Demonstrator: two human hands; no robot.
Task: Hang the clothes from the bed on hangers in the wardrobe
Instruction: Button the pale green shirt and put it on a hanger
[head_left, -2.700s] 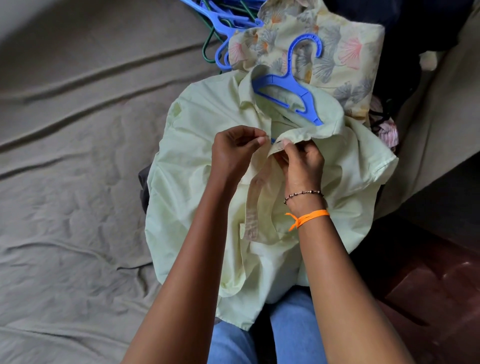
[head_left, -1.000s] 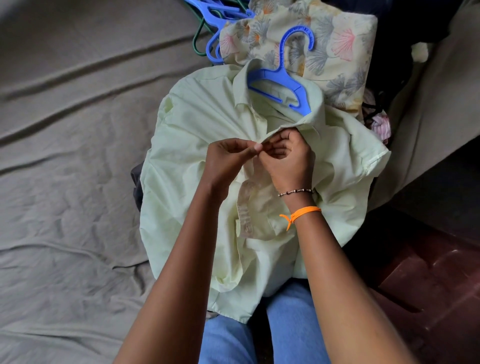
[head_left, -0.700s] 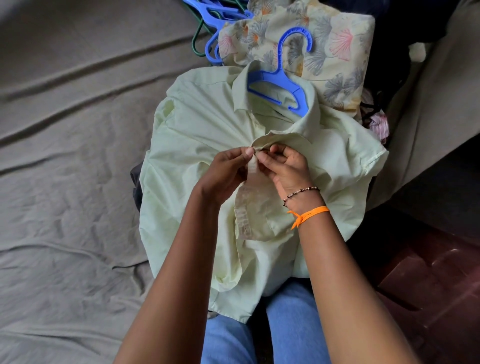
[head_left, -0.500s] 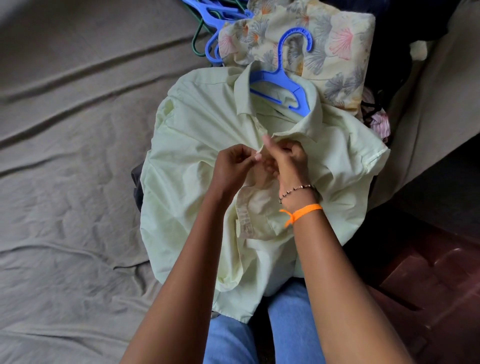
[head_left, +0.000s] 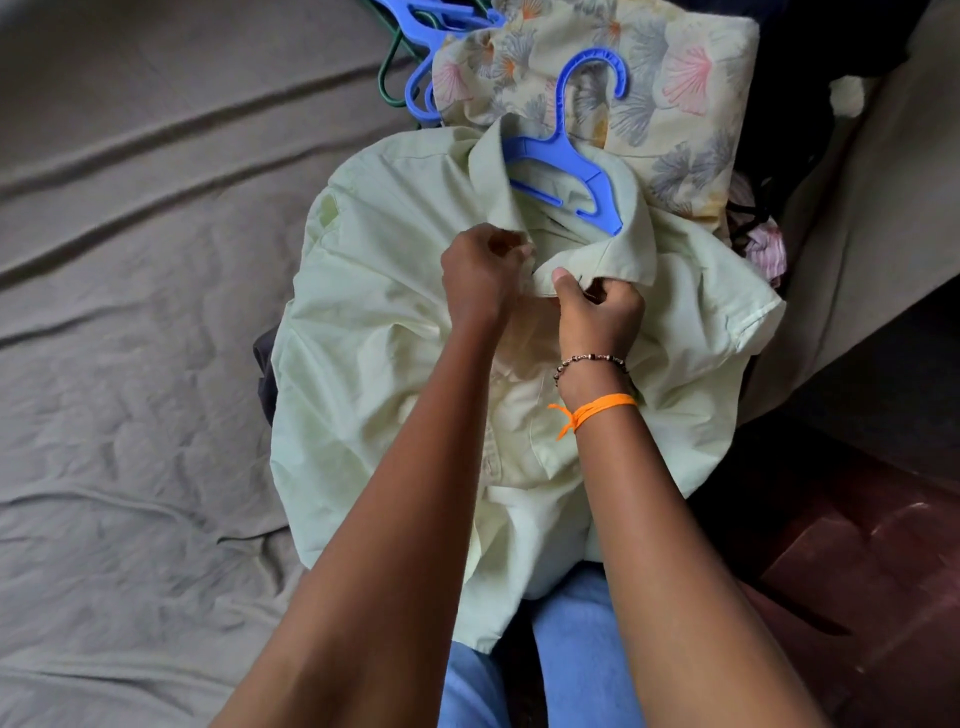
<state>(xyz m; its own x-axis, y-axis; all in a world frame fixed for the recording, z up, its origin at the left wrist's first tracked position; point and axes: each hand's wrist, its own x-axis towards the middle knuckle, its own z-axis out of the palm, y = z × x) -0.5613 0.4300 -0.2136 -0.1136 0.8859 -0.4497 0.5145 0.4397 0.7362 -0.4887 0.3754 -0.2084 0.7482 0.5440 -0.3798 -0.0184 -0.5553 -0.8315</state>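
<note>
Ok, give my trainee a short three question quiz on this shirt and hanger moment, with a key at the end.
1. True or false: the blue plastic hanger sits inside the collar of the pale green cotton shirt.
2. Which wrist wears the orange band? A) left B) right
3. Fill in: both hands pinch the shirt front just below the ____.

Key
1. True; its hook lies on the floral fabric behind.
2. B, next to a beaded bracelet.
3. Collar; the left hand and right hand hold the fabric there, seemingly at a button, though no button is visible.
</note>
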